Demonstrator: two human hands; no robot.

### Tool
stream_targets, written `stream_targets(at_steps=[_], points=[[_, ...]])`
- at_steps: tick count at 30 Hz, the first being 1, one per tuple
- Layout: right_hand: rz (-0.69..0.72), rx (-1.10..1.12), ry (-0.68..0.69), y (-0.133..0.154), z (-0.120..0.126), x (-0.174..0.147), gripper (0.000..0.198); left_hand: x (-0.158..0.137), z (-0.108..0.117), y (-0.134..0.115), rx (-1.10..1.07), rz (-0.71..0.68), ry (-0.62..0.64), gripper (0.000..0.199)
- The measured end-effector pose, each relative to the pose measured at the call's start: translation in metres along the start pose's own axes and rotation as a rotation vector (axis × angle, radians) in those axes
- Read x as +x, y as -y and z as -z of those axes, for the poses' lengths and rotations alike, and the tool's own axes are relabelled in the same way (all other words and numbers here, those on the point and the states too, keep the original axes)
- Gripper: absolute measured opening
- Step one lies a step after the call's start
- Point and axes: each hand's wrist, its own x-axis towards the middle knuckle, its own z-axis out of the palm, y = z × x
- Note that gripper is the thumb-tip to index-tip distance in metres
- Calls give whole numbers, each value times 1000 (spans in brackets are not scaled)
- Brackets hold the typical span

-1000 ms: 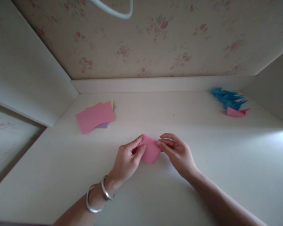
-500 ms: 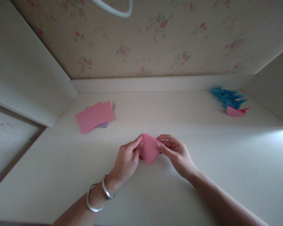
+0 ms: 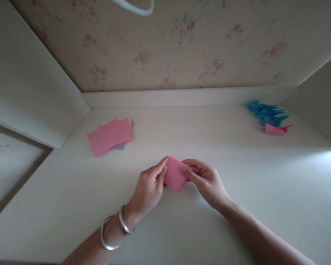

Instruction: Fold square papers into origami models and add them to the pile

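Between my two hands is a small folded piece of pink paper [image 3: 175, 177], tilted with one corner pointing down toward me. My left hand [image 3: 150, 184] pinches its left edge between thumb and fingers. On the other side, my right hand [image 3: 205, 180] grips the right edge, its thumb lying on the front face and its fingers curled behind. The back of the paper and some fingertips are hidden. Two silver bracelets [image 3: 123, 221] circle my left wrist.
At the back left of the white table [image 3: 168, 129] lies a fanned stack of pink, yellow and purple paper [image 3: 110, 136]. Several blue folded paper figures [image 3: 267, 112] sit at the back right, with a pink folded one [image 3: 276, 129] in front. Floral wallpaper [image 3: 182, 48] rises behind.
My right thumb has slid slightly left over the paper's face, and more of the paper's right corner shows. My left hand keeps its hold.
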Motion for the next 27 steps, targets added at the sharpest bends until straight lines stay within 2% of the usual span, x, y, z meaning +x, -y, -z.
stream_targets(at_steps=[8, 18, 24, 27], points=[[9, 71, -1, 0, 1, 2, 31, 0, 0, 0, -12, 24, -9, 38], [35, 38, -29, -2, 2, 2, 33, 0, 0, -2, -29, 42, -6, 39], [118, -4, 29, -4, 5, 0, 27, 0, 2, -1, 14, 51, -69, 37], [52, -33, 40, -3, 6, 1, 32, 0, 1, 0, 38, -2, -112, 34]])
